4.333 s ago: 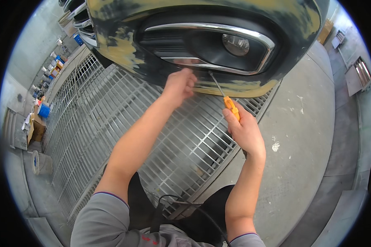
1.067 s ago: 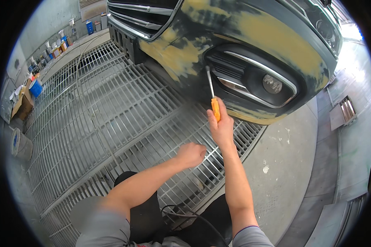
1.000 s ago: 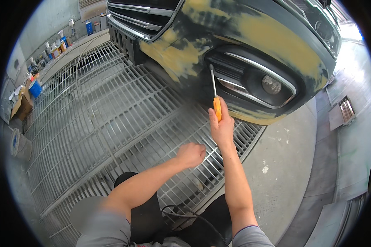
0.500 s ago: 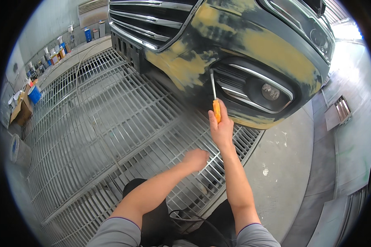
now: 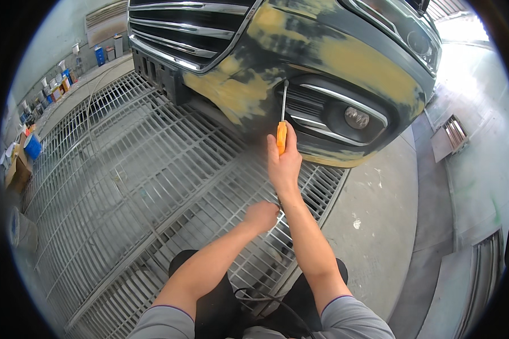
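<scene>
Right hand (image 5: pixel 284 164) grip closed on the orange-handled screwdriver (image 5: pixel 281 135), shaft up into the bumper's fog-lamp grille (image 5: pixel 314 110) above. Left hand (image 5: pixel 261 216) fisted, empty, bracing on floor grating (image 5: pixel 152 169).

Workshop floor with metal grating

A grey steel grating (image 5: pixel 130 169) is set into the concrete floor (image 5: pixel 379 226); a cardboard box (image 5: pixel 18 174) and a blue bucket (image 5: pixel 33 147) are seen at its left edge.

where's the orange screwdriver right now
In the head view, the orange screwdriver is upper centre, held upright in the right hand, its tip at the bumper trim left of the fog lamp.
</scene>
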Tool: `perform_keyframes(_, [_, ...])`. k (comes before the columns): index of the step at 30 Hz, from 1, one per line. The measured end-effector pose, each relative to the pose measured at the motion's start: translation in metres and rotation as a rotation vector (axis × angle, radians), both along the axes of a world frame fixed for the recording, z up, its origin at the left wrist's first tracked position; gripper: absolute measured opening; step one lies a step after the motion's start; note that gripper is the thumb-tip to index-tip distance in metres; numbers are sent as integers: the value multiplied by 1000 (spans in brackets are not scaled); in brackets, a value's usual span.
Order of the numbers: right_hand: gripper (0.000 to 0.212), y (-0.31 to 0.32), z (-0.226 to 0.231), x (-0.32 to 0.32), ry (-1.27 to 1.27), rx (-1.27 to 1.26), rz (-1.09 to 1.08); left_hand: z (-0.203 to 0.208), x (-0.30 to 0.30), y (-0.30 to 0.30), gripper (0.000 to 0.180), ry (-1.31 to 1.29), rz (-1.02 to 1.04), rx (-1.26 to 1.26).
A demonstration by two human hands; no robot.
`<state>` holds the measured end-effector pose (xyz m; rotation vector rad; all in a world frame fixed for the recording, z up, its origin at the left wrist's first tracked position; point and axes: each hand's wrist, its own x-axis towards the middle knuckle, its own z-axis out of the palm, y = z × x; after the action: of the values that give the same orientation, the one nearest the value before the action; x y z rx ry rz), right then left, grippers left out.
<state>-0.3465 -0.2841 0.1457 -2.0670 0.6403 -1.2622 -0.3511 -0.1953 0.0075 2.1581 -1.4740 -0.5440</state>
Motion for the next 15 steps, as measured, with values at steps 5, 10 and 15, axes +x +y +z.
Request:
perform_keyframes(5, [54,3,10,2,-48,100,-30,2,2,-2,21,60,46,46])
perform_keyframes(10, [56,9,21,1,-111,154,-27,8,1,0,22,92,112,-5])
perform_keyframes(15, [55,11,30,-2,-174,178,-28,13,3,2,22,121,139,5])
